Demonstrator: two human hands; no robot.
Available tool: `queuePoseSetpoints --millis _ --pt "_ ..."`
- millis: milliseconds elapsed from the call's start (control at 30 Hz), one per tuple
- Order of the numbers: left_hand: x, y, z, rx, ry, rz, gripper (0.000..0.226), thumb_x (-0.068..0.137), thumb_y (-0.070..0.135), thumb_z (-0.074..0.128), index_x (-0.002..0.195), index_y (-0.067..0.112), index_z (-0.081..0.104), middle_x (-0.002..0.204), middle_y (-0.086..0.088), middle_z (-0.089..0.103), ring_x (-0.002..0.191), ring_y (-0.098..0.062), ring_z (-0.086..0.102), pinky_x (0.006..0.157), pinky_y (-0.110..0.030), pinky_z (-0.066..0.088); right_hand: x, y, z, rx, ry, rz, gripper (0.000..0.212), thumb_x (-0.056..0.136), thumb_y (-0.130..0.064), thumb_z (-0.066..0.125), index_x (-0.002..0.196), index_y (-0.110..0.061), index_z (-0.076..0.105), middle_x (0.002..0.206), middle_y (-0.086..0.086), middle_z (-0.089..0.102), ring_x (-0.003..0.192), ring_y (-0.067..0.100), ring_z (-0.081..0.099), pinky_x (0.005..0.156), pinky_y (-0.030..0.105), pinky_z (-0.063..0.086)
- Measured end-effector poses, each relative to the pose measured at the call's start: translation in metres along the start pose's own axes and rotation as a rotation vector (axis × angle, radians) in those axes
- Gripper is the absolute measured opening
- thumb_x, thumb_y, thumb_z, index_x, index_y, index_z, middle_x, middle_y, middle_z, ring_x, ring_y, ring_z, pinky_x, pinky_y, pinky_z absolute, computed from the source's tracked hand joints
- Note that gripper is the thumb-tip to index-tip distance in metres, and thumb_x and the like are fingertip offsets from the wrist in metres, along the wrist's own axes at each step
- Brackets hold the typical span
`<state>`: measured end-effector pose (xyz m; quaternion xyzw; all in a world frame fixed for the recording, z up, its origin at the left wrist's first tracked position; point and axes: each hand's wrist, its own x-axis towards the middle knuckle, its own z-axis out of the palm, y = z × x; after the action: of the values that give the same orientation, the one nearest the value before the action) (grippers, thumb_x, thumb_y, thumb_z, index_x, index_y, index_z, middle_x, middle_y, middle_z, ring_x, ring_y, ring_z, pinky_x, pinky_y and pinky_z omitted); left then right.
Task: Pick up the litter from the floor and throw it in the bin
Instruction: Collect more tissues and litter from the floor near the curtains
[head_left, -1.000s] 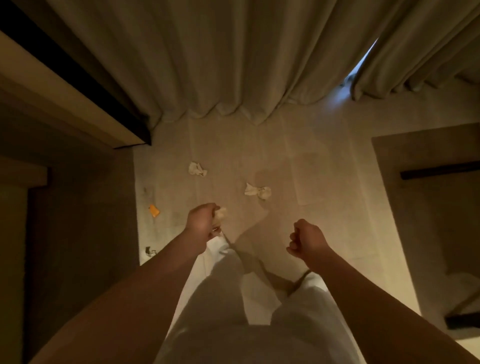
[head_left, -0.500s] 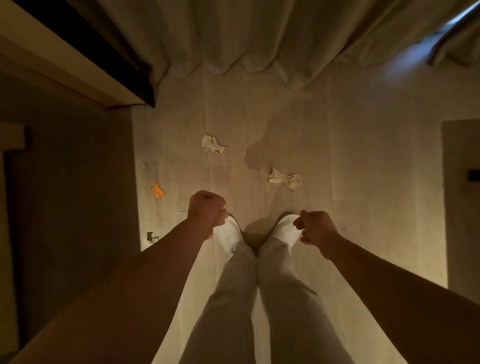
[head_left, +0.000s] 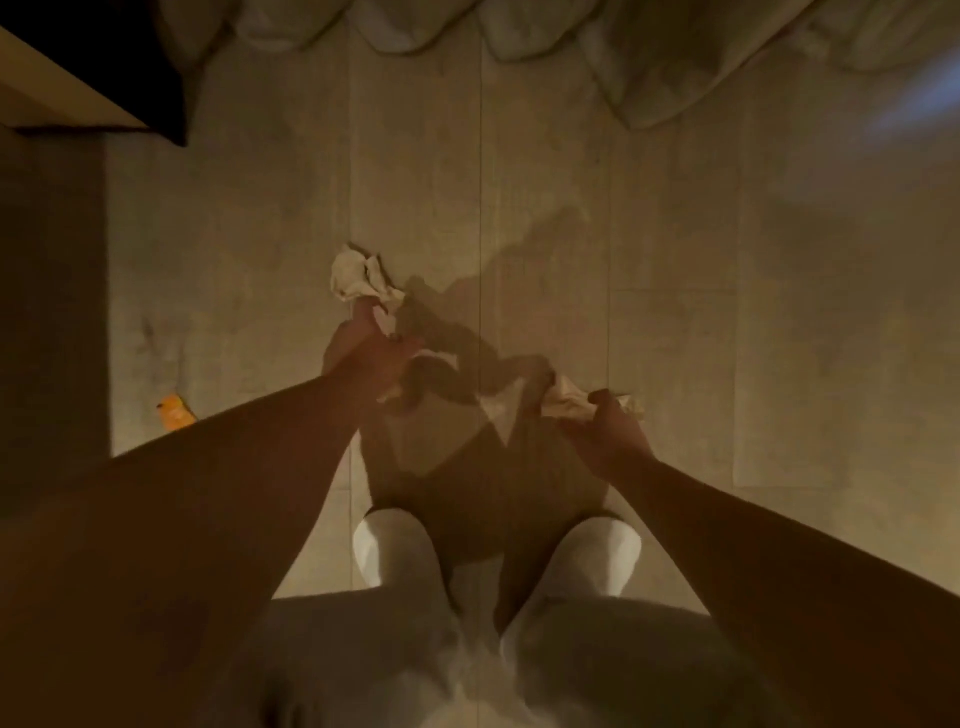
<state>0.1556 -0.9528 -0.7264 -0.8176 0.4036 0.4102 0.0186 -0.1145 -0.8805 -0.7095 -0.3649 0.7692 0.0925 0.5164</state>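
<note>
Two crumpled white paper wads lie on the pale floor in front of my feet. My left hand (head_left: 363, 353) reaches down with its fingertips closed on the near edge of the left paper wad (head_left: 358, 275); it also seems to hold an earlier scrap in the palm. My right hand (head_left: 597, 431) grips the right paper wad (head_left: 569, 402) between thumb and fingers. An orange wrapper (head_left: 175, 411) lies on the floor farther left, beside my left forearm. No bin is in view.
Curtain hems (head_left: 649, 78) hang along the top. A dark furniture corner (head_left: 104, 98) juts in at top left, with a dark strip (head_left: 52, 312) down the left side. My white slippers (head_left: 395, 545) stand on the floor below my hands.
I have bent down towards the floor. Both hands dropped from closed fists above my feet to the two paper wads, and each has taken hold of one.
</note>
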Motion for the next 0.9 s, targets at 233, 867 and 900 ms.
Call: queuePoseSetpoints --millis 233,867,900 --pt "0.089 -0.013 0.038 -0.013 0.167 -0.017 0.075 0.082 0.054 0.062 0.145 0.034 0.025 0.126 -0.014 0.059 0.098 -0.042 0.066 0.063 -0.034 0.048 0.073 0.033 0.032 -0.357 0.202 -0.12 0.058 0.082 -0.053 0.059 0.13 -0.031 0.036 0.1 0.002 0.07 0.084 0.023 0.067 0.077 0.04 0.051" --pt "0.08 0.002 0.046 -0.085 0.107 0.074 0.051 0.082 0.065 0.05 0.103 0.022 0.069 0.092 -0.002 0.076 0.079 -0.023 0.073 0.069 -0.032 0.055 0.073 0.012 0.036 -0.335 0.155 -0.19 0.03 0.1 -0.038 0.037 0.115 -0.02 0.055 0.083 0.001 0.066 0.079 0.022 0.067 0.075 0.044 0.057" --pt "0.071 0.005 0.042 -0.127 0.096 0.065 0.049 0.082 0.064 0.051 0.098 0.022 0.069 0.085 0.0 0.074 0.073 -0.02 0.072 0.064 -0.03 0.054 0.066 0.008 0.031 -0.322 0.161 -0.191 0.026 0.1 -0.036 0.038 0.113 -0.021 0.055 0.078 -0.003 0.062 0.076 0.018 0.064 0.072 0.039 0.055"
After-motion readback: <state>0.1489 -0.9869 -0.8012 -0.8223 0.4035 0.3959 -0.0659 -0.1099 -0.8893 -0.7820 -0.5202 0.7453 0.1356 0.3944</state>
